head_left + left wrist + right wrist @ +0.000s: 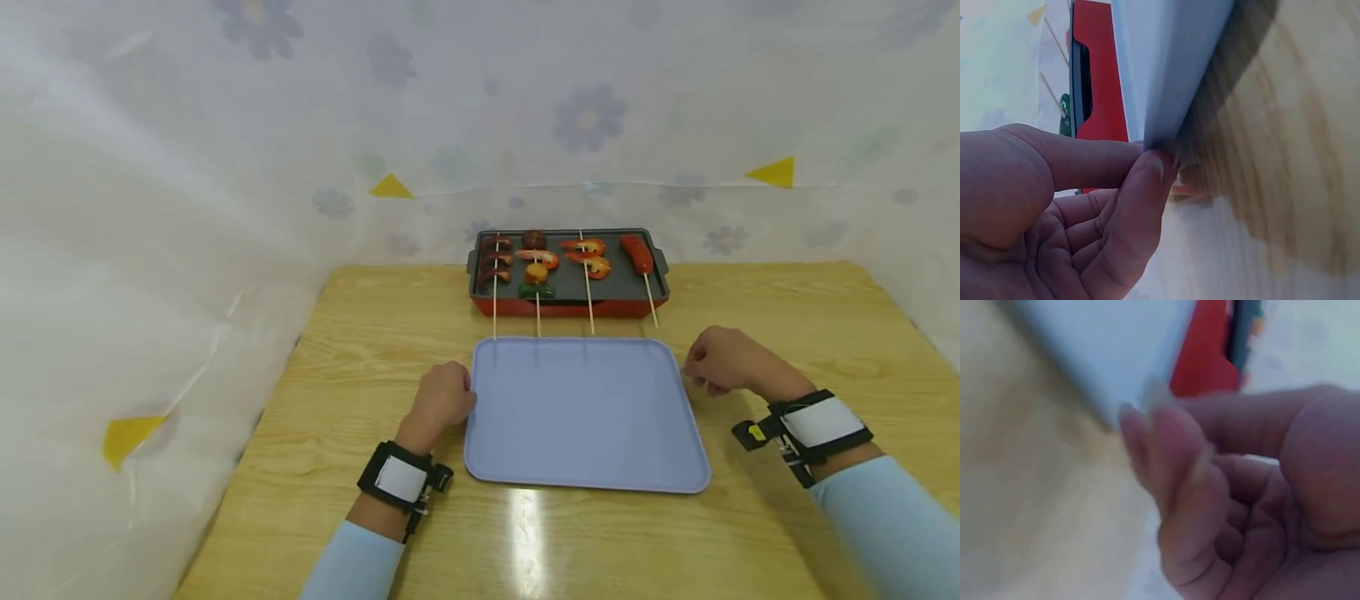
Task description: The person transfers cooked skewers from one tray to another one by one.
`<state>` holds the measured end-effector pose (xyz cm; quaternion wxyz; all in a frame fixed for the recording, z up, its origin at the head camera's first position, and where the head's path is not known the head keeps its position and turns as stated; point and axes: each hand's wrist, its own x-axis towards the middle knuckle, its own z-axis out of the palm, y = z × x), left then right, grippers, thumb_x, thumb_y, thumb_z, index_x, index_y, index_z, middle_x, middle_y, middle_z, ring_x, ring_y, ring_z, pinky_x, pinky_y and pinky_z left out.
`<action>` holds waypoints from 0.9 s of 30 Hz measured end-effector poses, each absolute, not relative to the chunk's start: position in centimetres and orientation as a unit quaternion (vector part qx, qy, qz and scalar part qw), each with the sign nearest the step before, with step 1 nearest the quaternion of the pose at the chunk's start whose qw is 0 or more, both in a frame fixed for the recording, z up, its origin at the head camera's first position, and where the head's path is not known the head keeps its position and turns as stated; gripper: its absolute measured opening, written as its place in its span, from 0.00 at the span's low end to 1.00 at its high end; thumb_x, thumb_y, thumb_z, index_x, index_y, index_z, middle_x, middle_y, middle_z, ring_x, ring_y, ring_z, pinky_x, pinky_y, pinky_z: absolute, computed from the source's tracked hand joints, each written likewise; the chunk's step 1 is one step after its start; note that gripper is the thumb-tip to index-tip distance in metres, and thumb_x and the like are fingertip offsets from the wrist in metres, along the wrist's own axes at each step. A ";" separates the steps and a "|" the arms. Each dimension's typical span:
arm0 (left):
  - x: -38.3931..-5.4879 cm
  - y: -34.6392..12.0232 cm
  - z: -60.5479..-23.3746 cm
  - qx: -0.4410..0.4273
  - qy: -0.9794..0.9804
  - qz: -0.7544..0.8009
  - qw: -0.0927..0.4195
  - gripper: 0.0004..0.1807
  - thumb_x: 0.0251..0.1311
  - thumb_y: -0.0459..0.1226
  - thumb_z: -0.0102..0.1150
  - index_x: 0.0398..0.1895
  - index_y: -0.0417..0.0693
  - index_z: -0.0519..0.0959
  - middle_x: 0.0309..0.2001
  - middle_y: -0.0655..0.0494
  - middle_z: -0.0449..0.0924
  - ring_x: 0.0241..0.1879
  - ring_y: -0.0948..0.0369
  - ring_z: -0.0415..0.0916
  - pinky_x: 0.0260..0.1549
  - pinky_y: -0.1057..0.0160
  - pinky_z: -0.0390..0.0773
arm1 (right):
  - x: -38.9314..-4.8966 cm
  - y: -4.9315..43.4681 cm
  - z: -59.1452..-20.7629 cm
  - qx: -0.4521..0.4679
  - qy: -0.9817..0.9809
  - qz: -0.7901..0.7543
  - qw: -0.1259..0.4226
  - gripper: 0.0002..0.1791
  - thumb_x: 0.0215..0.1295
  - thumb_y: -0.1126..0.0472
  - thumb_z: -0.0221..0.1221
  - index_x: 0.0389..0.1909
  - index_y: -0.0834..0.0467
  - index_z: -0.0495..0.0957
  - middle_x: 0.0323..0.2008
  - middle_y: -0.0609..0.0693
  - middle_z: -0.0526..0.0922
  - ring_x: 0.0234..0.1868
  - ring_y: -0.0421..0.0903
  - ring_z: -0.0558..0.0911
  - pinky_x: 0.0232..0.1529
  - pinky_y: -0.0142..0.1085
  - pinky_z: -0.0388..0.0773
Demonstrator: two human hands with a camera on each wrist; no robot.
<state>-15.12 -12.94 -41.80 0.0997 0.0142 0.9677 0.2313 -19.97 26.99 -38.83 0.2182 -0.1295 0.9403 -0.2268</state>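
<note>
A pale lavender tray (585, 417) with rounded corners lies on the wooden table, its far edge in front of a toy grill. My left hand (442, 396) pinches the tray's left edge; the left wrist view shows thumb on one side and index finger (1141, 206) on the other. Beside the right edge is my right hand (727, 362), fingers loosely bent. In the blurred right wrist view its fingertips (1172, 431) overlap the tray's edge (1091, 381), with no grip on it visible.
The red and black grill (570, 307) bears several skewers: brown pieces (497, 258), a mixed one with a shrimp (542, 258), two shrimp (588, 265) and a red sausage (637, 254). Their sticks point toward me. A flowered plastic sheet (450, 108) hangs behind the table (360, 350).
</note>
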 end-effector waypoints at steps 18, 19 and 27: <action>-15.3 -13.1 -42.6 0.005 0.965 0.245 0.095 0.14 0.58 0.34 0.58 0.15 0.46 0.73 0.16 0.56 0.70 0.16 0.60 0.69 0.15 0.65 0.66 | -25.3 23.5 -36.4 -0.062 0.955 -0.272 0.101 0.20 0.66 0.53 0.57 0.37 0.67 0.87 0.27 0.58 0.87 0.28 0.52 0.83 0.25 0.38 0.76; -15.3 -13.1 -42.6 0.004 0.964 0.246 0.098 0.14 0.58 0.34 0.58 0.15 0.46 0.74 0.16 0.56 0.70 0.17 0.60 0.69 0.15 0.65 0.66 | -25.4 23.4 -36.4 -0.060 0.956 -0.270 0.101 0.20 0.66 0.53 0.57 0.36 0.67 0.87 0.25 0.57 0.87 0.28 0.52 0.83 0.24 0.38 0.75; -15.4 -13.2 -42.4 -0.002 0.963 0.248 0.106 0.15 0.58 0.34 0.59 0.13 0.46 0.73 0.15 0.55 0.69 0.16 0.59 0.68 0.14 0.65 0.65 | -25.9 23.2 -36.9 -0.036 0.944 -0.306 0.121 0.16 0.65 0.58 0.56 0.31 0.67 0.86 0.18 0.49 0.83 0.24 0.46 0.79 0.25 0.37 0.74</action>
